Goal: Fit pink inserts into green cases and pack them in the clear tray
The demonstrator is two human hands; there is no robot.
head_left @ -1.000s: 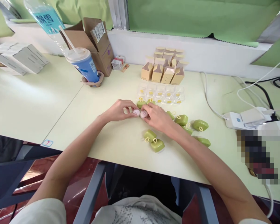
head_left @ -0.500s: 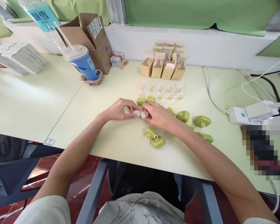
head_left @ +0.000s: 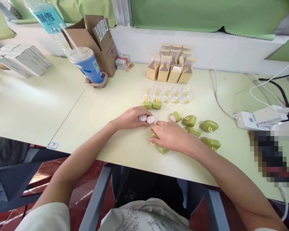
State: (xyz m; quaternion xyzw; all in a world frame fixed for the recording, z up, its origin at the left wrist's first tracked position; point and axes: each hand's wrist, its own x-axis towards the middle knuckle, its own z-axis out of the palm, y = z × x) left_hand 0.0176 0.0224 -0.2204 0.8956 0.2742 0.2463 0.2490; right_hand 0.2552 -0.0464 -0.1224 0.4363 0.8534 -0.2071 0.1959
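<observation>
My left hand (head_left: pixel 136 117) curls its thumb and fingers round two small pale pink round pieces (head_left: pixel 150 120), which sit side by side on the table. Just to the right and nearer me, my right hand (head_left: pixel 167 134) has its thumb and fingertips closed about a small green case with a yellow loop (head_left: pixel 153 135); the palm partly covers it. Another green case (head_left: pixel 163 149) lies below that hand. Two more green cases (head_left: pixel 156 104) stand beyond my left hand. Right of my hands lie several others, one of them a green case (head_left: pixel 175 116) with a pale pink end showing.
Behind the cases are clear plastic cups (head_left: pixel 166 93) and small open yellow boxes (head_left: pixel 163 71). To the left stand a blue drink cup (head_left: pixel 92 70), a cardboard box (head_left: pixel 108 56) and white boxes (head_left: pixel 26 62). A power strip (head_left: pixel 247 118) with cables lies right.
My right hand has left the pink pieces and moved down and right to a green case. My left hand has shifted slightly right and now spans both pink pieces.
</observation>
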